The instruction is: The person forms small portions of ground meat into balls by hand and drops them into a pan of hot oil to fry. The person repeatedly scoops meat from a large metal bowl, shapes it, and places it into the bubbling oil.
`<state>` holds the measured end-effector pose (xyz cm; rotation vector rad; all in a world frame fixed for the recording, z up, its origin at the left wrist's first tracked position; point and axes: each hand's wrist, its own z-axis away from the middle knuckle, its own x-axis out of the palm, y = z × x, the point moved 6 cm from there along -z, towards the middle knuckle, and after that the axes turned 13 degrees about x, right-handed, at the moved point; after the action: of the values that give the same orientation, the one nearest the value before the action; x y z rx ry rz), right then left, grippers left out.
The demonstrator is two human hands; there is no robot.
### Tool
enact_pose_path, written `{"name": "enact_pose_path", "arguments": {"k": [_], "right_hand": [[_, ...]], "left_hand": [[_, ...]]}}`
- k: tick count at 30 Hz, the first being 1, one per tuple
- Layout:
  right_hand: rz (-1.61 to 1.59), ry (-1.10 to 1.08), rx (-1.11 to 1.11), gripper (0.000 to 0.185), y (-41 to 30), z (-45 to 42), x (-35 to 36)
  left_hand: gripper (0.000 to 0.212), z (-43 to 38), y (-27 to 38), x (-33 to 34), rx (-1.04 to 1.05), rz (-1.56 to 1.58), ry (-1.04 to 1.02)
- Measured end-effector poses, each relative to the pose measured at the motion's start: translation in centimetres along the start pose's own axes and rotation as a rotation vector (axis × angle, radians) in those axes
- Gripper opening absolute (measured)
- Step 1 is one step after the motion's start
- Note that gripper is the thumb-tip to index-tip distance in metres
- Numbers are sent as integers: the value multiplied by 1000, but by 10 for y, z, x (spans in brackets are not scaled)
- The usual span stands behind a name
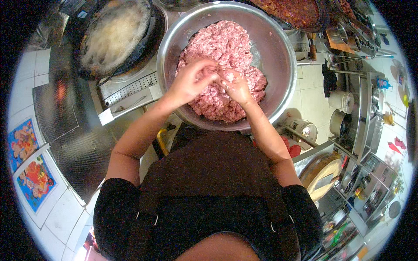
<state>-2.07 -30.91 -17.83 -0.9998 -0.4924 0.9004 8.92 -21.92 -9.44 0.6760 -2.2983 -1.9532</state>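
Note:
A wide stainless-steel bowl (281, 94) lies in front of me, holding a large mound of pink minced meat (225, 36). Both hands meet above the middle of the mound. My left hand (192, 80) is cupped, its thumb and fingertips reaching to the right hand; whether meat sits inside its curl is unclear. My right hand (237, 87) is closed around a small portion of minced meat (230, 77), which shows pale between thumb and fingers. Bits of meat cling to the skin.
Left of the bowl, a black wok (134, 63) holds foaming, steaming liquid (114, 36). A pan of reddish-brown food (290, 11) stands behind right. At right are a white bucket (341, 101) and a round wooden chopping block (321, 192) bearing a cleaver (324, 181).

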Motion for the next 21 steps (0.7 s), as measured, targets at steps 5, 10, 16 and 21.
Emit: {"name": "enact_pose_path", "arguments": {"k": [5, 10, 16, 21], "right_hand": [[473, 80, -324, 28, -29, 6, 2], [616, 121, -315, 21, -28, 7, 2], [-26, -92, 302, 16, 12, -11, -18], [-384, -183, 275, 21, 20, -7, -19]], "left_hand": [[34, -14, 2, 35, 123, -441, -76], [20, -18, -45, 34, 76, -225, 81], [25, -54, -60, -59, -317, 91, 101], [33, -112, -120, -223, -382, -89, 334]]}}
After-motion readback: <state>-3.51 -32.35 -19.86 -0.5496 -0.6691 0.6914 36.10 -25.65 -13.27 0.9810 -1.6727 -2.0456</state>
